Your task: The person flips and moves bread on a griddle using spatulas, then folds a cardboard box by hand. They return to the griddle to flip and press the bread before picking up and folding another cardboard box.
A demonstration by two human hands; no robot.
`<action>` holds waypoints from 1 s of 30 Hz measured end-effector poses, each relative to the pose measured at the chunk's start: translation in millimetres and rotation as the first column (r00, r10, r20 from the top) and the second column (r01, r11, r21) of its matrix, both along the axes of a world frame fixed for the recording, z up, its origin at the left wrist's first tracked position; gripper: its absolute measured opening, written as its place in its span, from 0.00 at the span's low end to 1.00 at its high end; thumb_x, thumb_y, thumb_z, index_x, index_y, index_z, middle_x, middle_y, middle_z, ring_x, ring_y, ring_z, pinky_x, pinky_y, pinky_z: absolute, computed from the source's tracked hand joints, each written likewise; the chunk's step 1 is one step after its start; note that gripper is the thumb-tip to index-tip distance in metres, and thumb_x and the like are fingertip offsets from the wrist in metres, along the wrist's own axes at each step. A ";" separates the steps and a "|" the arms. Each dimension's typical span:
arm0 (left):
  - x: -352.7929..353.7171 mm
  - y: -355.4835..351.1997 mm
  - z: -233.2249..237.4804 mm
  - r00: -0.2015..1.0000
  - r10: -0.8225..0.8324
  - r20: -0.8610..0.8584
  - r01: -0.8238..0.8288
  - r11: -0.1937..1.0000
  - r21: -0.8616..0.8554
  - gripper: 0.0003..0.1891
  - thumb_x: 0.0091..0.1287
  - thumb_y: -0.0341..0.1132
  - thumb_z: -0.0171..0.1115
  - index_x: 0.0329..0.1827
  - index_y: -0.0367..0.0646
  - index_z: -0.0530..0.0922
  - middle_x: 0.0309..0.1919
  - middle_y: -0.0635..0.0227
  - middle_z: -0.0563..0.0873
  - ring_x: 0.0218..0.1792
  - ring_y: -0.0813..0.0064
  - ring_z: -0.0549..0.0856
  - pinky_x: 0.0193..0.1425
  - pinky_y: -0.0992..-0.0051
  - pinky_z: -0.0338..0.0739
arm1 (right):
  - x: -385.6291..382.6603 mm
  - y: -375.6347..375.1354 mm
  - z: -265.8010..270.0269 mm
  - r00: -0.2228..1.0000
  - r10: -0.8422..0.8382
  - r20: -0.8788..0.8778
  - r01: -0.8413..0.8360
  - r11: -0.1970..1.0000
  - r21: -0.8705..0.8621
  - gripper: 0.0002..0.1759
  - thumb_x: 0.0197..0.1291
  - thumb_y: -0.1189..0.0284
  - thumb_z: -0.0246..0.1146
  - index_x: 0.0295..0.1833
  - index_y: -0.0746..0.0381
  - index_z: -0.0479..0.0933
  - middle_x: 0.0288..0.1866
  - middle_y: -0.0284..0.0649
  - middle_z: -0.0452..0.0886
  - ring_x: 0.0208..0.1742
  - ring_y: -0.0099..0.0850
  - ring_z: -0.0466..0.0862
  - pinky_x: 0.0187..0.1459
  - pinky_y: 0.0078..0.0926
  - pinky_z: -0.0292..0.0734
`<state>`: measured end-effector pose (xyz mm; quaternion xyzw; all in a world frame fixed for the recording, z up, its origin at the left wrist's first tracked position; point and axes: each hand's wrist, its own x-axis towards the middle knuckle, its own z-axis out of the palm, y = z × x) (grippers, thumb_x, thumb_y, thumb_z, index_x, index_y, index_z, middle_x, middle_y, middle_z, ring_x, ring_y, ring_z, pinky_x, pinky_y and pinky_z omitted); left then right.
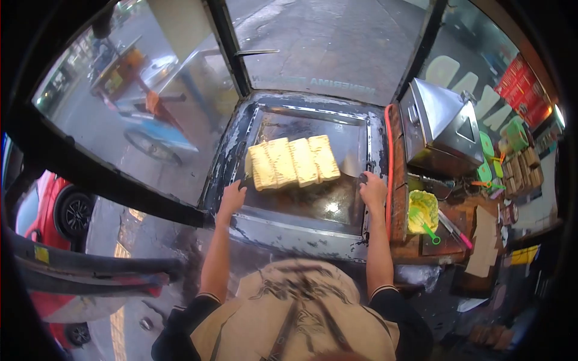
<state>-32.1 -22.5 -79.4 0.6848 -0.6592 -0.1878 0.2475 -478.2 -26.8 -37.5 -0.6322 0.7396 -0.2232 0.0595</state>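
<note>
Several pale yellow, rectangular bread-like pieces (pixel 294 161) lie side by side on a dark, oily griddle (pixel 301 207). My left hand (pixel 233 196) is at the griddle's left edge, its fingers closed round a small dark handle beside the leftmost piece. On the right side, my right hand (pixel 373 188) grips the dark handle of a flat metal spatula (pixel 351 164), whose blade is close to the rightmost piece. Whatever tool the left handle belongs to is mostly hidden by the bread.
Glass panels surround the griddle. To the right stand a metal box (pixel 442 129), a tub of yellow spread (pixel 422 212) with a green brush, a pink-handled knife (pixel 456 230) and cardboard (pixel 483 243). A red hose (pixel 389 174) runs along the griddle's right side.
</note>
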 end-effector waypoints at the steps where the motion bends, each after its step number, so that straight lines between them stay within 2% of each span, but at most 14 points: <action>1: -3.6 -1.7 9.3 0.997 -0.010 -0.080 0.016 0.998 0.068 0.16 0.61 0.37 0.56 0.44 0.33 0.78 0.30 0.50 0.84 0.35 0.53 0.84 0.42 0.62 0.76 | -6.8 0.4 -0.8 1.000 -0.011 -0.020 0.012 1.000 0.007 0.20 0.48 0.73 0.67 0.51 0.56 0.78 0.48 0.42 0.82 0.46 0.44 0.82 0.46 0.41 0.76; 3: -9.5 -2.4 23.1 0.971 -0.021 -0.239 0.070 0.978 0.195 0.13 0.61 0.36 0.58 0.41 0.33 0.78 0.28 0.53 0.84 0.34 0.57 0.85 0.39 0.64 0.76 | -8.8 1.8 -2.3 0.997 -0.014 -0.077 0.012 1.000 -0.025 0.21 0.48 0.73 0.67 0.52 0.56 0.78 0.47 0.42 0.82 0.46 0.43 0.82 0.44 0.40 0.77; 6: -2.7 -3.7 9.0 0.945 0.042 -0.323 0.008 0.988 0.154 0.13 0.61 0.36 0.58 0.40 0.33 0.79 0.24 0.57 0.84 0.29 0.64 0.85 0.36 0.69 0.76 | 6.9 3.2 2.0 0.980 0.060 -0.191 -0.059 0.998 0.012 0.21 0.49 0.73 0.67 0.52 0.56 0.77 0.46 0.41 0.82 0.44 0.43 0.83 0.44 0.40 0.77; 8: 7.3 -5.1 7.4 0.941 0.153 -0.301 -0.092 0.974 0.207 0.17 0.60 0.35 0.55 0.47 0.33 0.79 0.31 0.52 0.85 0.35 0.59 0.85 0.42 0.66 0.77 | 13.3 8.7 4.9 0.978 0.127 -0.163 -0.125 0.992 0.025 0.20 0.49 0.73 0.67 0.51 0.56 0.78 0.44 0.41 0.82 0.44 0.42 0.83 0.43 0.40 0.77; 10: 5.6 -3.1 27.7 0.977 0.146 -0.153 -0.124 0.982 0.144 0.18 0.61 0.35 0.55 0.50 0.33 0.77 0.40 0.44 0.84 0.44 0.49 0.84 0.49 0.60 0.76 | 10.7 20.3 7.9 0.980 0.175 -0.094 -0.170 0.984 0.059 0.19 0.49 0.73 0.67 0.50 0.56 0.78 0.43 0.42 0.82 0.43 0.42 0.83 0.43 0.39 0.77; 11: 6.4 -4.1 32.7 0.990 0.080 -0.114 -0.062 0.987 0.150 0.20 0.61 0.35 0.55 0.53 0.32 0.75 0.45 0.41 0.82 0.50 0.43 0.80 0.54 0.56 0.73 | 8.5 27.4 11.2 0.981 0.189 -0.040 -0.185 0.979 0.081 0.19 0.49 0.73 0.67 0.50 0.56 0.78 0.43 0.42 0.82 0.43 0.41 0.83 0.44 0.38 0.77; 14: 15.7 -6.8 2.5 1.000 -0.028 0.013 0.027 0.998 0.054 0.22 0.64 0.38 0.57 0.56 0.30 0.74 0.41 0.41 0.83 0.46 0.47 0.83 0.50 0.57 0.75 | -5.1 53.4 18.0 0.992 0.118 0.035 -0.120 0.992 0.049 0.19 0.48 0.73 0.67 0.50 0.56 0.79 0.43 0.42 0.82 0.43 0.41 0.83 0.45 0.37 0.76; 17: 10.0 34.0 -12.7 0.987 -0.052 -0.155 0.074 0.987 0.140 0.23 0.65 0.39 0.57 0.58 0.31 0.73 0.40 0.44 0.84 0.47 0.48 0.83 0.51 0.59 0.74 | -13.9 81.9 33.9 0.999 0.038 0.032 -0.037 0.999 -0.025 0.20 0.47 0.75 0.68 0.50 0.56 0.79 0.44 0.41 0.82 0.43 0.41 0.83 0.45 0.36 0.76; 19: -7.7 74.5 -10.9 0.951 0.044 -0.307 0.034 0.969 0.243 0.22 0.65 0.40 0.58 0.57 0.32 0.74 0.34 0.51 0.85 0.36 0.58 0.85 0.42 0.65 0.77 | -7.4 97.3 48.1 0.995 0.071 0.076 -0.068 0.997 -0.044 0.21 0.46 0.77 0.67 0.49 0.56 0.79 0.43 0.40 0.82 0.43 0.41 0.83 0.45 0.36 0.77; 21: -23.0 105.2 4.4 0.819 0.196 -0.539 0.055 0.908 0.415 0.14 0.67 0.35 0.56 0.51 0.35 0.76 0.27 0.67 0.80 0.22 0.81 0.75 0.24 0.78 0.69 | -0.2 99.1 41.0 0.984 0.168 0.064 -0.166 0.986 -0.036 0.21 0.45 0.78 0.67 0.49 0.56 0.79 0.43 0.40 0.82 0.44 0.41 0.82 0.44 0.36 0.77; 23: -31.9 124.7 5.9 0.624 0.358 -0.695 0.013 0.884 0.467 0.11 0.68 0.34 0.56 0.47 0.37 0.76 0.23 0.70 0.76 0.17 0.84 0.71 0.19 0.79 0.66 | 6.6 94.2 28.0 0.979 0.203 -0.010 -0.203 0.978 -0.050 0.20 0.46 0.79 0.65 0.48 0.55 0.79 0.41 0.39 0.81 0.43 0.40 0.82 0.43 0.37 0.77; 25: -42.7 125.5 15.8 0.370 0.489 -0.790 -0.043 0.859 0.511 0.06 0.69 0.32 0.55 0.39 0.39 0.76 0.19 0.74 0.73 0.13 0.86 0.67 0.15 0.80 0.61 | 5.4 73.4 -0.9 0.989 0.140 -0.043 -0.144 0.982 -0.122 0.19 0.46 0.78 0.65 0.48 0.55 0.78 0.40 0.38 0.81 0.42 0.40 0.81 0.41 0.36 0.77; 28: -37.5 107.8 13.3 0.527 0.433 -0.731 -0.080 0.882 0.464 0.06 0.67 0.32 0.56 0.38 0.37 0.76 0.19 0.72 0.75 0.15 0.83 0.70 0.18 0.78 0.65 | 17.5 62.9 -17.8 0.998 0.057 -0.026 -0.061 0.985 -0.160 0.19 0.47 0.78 0.64 0.48 0.55 0.78 0.39 0.37 0.80 0.41 0.40 0.81 0.40 0.37 0.77; 30: -17.5 84.7 -12.9 0.821 0.224 -0.525 -0.041 0.940 0.337 0.08 0.65 0.32 0.57 0.39 0.36 0.77 0.21 0.69 0.77 0.18 0.80 0.73 0.22 0.76 0.68 | 38.7 59.1 -19.1 1.000 0.020 -0.010 -0.021 0.990 -0.141 0.19 0.47 0.77 0.65 0.48 0.55 0.78 0.40 0.38 0.80 0.40 0.41 0.81 0.39 0.38 0.77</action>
